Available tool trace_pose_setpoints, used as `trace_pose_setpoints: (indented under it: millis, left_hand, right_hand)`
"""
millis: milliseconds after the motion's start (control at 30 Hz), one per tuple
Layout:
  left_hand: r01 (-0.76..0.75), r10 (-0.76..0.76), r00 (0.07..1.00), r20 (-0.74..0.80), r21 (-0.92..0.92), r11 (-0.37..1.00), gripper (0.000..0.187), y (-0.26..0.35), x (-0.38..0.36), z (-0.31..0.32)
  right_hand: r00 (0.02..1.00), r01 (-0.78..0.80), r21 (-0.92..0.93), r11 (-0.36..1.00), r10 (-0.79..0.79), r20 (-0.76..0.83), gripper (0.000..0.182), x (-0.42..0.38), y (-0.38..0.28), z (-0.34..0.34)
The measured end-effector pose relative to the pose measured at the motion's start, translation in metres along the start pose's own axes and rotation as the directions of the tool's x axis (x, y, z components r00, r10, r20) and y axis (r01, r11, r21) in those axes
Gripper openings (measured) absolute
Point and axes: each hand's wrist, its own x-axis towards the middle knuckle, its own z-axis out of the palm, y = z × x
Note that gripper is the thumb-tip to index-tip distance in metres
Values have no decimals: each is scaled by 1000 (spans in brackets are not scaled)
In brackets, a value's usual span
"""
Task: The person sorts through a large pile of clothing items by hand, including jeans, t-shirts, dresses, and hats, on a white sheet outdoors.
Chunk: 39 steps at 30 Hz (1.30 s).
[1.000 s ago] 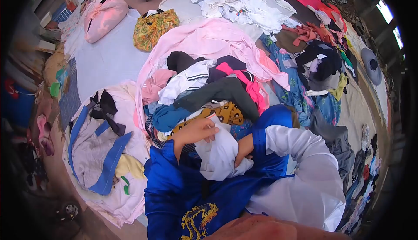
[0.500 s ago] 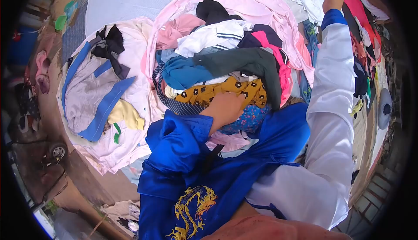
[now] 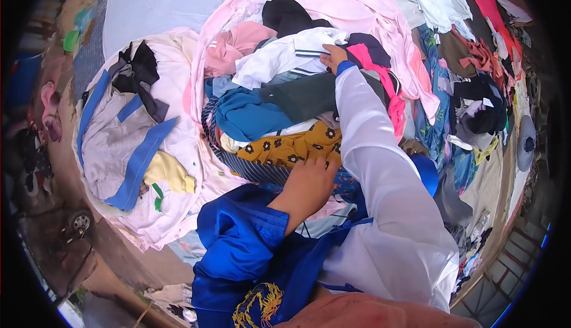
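My left hand (image 3: pixel 310 186), in a blue sleeve, presses bent fingers into a mustard cloth with dark flowers (image 3: pixel 288 148) at the near side of a clothes heap. Beyond it my right hand (image 3: pixel 335 58), in a white sleeve, reaches across the heap. Its fingers are slightly apart at the edge of a white garment with navy stripes (image 3: pixel 276 55); no grip shows. Between the hands lie a dark green garment (image 3: pixel 300 97) and a teal one (image 3: pixel 241 114). A bright pink strip (image 3: pixel 372 63) is beside my right wrist. A blue flowered cloth (image 3: pixel 345 182) is partly hidden by my left hand.
A pink sheet (image 3: pixel 351 1) lies under the heap. On the left, another pale pink cloth (image 3: pixel 178 209) holds a grey-and-blue garment (image 3: pixel 113 126) and a yellow piece (image 3: pixel 172 173). White clothes (image 3: pixel 443 1) and other mixed garments are spread on the right.
My right hand has come back from the far right, where it held a white item, to the heap. That item has left the hand. My left hand stays at the mustard cloth.
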Motion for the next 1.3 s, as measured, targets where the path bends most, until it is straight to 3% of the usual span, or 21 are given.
trace_pose_setpoints:
  millis: [133,233,333,467,533,600,667,733,800,833,867,900,933,967,1000,1067,1100,1167,1200,1267,1300]
  left_hand:
    - [16,-16,1000,-8,42,999,44,-3,4,10]
    - [108,-101,991,-85,75,991,53,-6,11,1]
    - [246,-227,940,-255,46,968,68,-21,19,-26]
    - [301,-338,832,-439,-153,941,96,-23,23,-51]
    - [262,-345,705,-619,-225,939,81,-16,28,-53]
    - [242,-273,731,-625,-137,961,64,-13,32,-53]
    - [147,-188,781,-595,-119,982,47,-3,41,-56]
    - [28,-113,853,-510,-171,985,29,9,40,-53]
    - [-95,38,966,-254,-216,972,24,12,39,-42]
    - [-326,245,940,-237,-419,847,25,21,31,-37]
    - [-189,219,976,-1,-502,844,25,21,29,-28]
    - [-132,246,960,136,-555,822,26,27,22,-27]
    - [-66,276,923,266,-599,798,27,33,15,-27]
    - [-65,337,873,352,-602,796,31,30,14,-18]
    - [0,300,859,415,-586,810,31,32,12,-17]
    - [137,219,817,534,-549,825,32,33,6,-20]
    - [140,161,862,481,-531,836,31,30,3,-29]
    - [156,-105,985,139,-438,885,33,17,-1,-45]
    - [118,-164,970,-178,-241,963,37,-10,4,-41]
    - [291,-330,833,-444,-155,944,48,-26,0,-63]
    - [288,-318,752,-578,-145,946,46,-40,0,-66]
  right_hand:
    - [967,-84,-37,996,90,238,46,0,-13,-5]
    - [957,73,-175,982,-20,288,45,-45,-30,13]
    - [874,247,-130,960,-163,458,45,-163,-87,37]
    - [602,447,108,888,-388,698,40,-355,-176,12]
    - [306,657,286,698,-593,745,50,-423,-210,-21]
    - [160,691,475,546,-755,636,59,-486,-226,-34]
    - [198,806,401,435,-837,510,74,-500,-221,-65]
    - [355,899,135,417,-874,333,91,-493,-191,-65]
    - [562,824,-202,529,-719,408,110,-473,-138,-77]
    - [617,785,-465,410,-587,524,121,-464,-106,-90]
    - [742,597,-333,730,-346,574,122,-473,-74,-85]
    - [727,642,-478,599,-277,629,119,-468,-34,-92]
    - [698,548,-409,730,-130,704,100,-465,2,-93]
    - [684,520,-272,810,-204,701,74,-476,24,-82]
    - [864,229,-404,886,6,504,51,-504,16,-66]
    - [887,161,-441,883,67,457,50,-497,44,-65]
    - [864,113,-528,842,179,470,50,-500,42,-65]
    - [782,31,-693,720,414,465,52,-491,21,-71]
    - [734,57,-754,654,484,475,57,-467,22,-84]
    - [757,24,-717,697,455,468,54,-451,-48,-88]
    - [825,51,-715,698,374,423,53,-441,-95,-88]
